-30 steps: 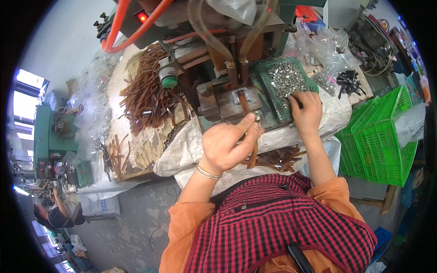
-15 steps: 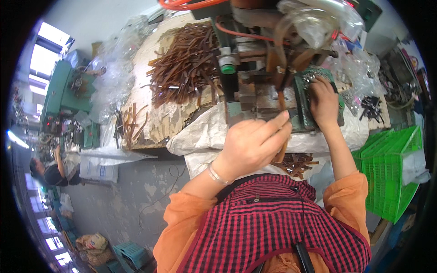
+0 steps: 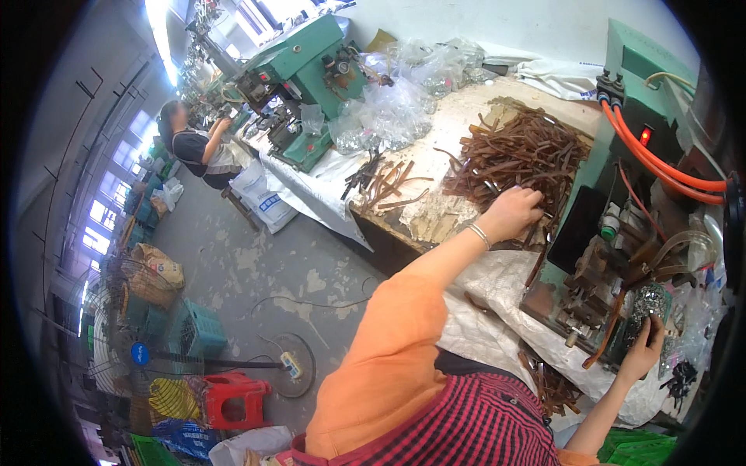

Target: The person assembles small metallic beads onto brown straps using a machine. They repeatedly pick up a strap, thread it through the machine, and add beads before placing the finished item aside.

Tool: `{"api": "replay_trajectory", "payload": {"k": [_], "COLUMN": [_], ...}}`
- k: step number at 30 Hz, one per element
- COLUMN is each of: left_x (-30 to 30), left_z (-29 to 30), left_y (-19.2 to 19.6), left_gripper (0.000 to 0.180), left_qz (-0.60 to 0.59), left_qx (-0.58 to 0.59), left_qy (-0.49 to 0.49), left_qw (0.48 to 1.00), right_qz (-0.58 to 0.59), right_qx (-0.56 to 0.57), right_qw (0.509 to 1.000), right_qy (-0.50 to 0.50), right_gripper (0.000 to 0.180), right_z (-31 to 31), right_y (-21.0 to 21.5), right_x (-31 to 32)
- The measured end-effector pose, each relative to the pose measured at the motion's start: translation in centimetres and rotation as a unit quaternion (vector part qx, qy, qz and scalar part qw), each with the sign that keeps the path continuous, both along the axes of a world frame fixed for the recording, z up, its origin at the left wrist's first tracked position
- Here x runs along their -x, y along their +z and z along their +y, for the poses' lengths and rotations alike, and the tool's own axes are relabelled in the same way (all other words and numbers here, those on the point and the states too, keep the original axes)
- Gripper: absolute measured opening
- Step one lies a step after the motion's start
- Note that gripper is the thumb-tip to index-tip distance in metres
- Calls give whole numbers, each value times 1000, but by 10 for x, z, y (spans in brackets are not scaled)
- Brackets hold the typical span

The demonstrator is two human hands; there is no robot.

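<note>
My left hand (image 3: 513, 213) reaches out to the near edge of a heap of thin brown strips (image 3: 513, 147), which look like leather straps. Its fingers are curled down onto the strips, and what the fingertips hold, if anything, is hidden. A green bench press (image 3: 571, 225) with dark metal tooling stands to the right of the heap. One brown strip (image 3: 610, 334) hangs from its tooling, touched by neither hand. My right hand (image 3: 643, 349) is at a green tray of small shiny metal pieces (image 3: 651, 301), its thumb and fingers closed together over the near end.
Clear plastic bags of shiny parts (image 3: 396, 109) line the back. A few loose strips (image 3: 392, 186) lie at the table's left. Another green machine (image 3: 303, 62) and a seated person (image 3: 194, 144) are beyond. A floor fan, red stool (image 3: 237, 400) and teal crate (image 3: 198, 330) stand on the floor.
My left hand has left the strip at the press and moved left onto the heap. My right hand stays at the metal pieces. The view has swung left.
</note>
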State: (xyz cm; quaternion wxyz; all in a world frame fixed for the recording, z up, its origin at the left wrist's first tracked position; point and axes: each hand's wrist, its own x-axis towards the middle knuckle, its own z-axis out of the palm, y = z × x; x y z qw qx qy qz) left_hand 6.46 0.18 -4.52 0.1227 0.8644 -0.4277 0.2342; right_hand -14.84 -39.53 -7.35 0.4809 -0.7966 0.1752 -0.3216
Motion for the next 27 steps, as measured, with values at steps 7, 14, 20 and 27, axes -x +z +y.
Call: {"api": "replay_trajectory", "payload": {"k": [7, 14, 20, 27], "left_x": [-43, -35, -4, 77], "left_z": [-3, 11, 12, -32], "left_y": [70, -4, 13, 15], "left_gripper": [14, 20, 14, 23], "left_qz": [-14, 38, 21, 195], "left_qx": [198, 103, 172, 500], "left_qy": [192, 190, 110, 134], "left_qw": [961, 976, 979, 833], "right_qz": [17, 32, -85, -169], "right_qx": [76, 46, -5, -127], "right_qw": [997, 994, 996, 976], "right_qy": [11, -98, 22, 58], "right_gripper": [28, 23, 24, 35], "right_z": [5, 13, 74, 123], "right_y": [20, 24, 94, 96], "right_x": [-8, 36, 28, -30]}}
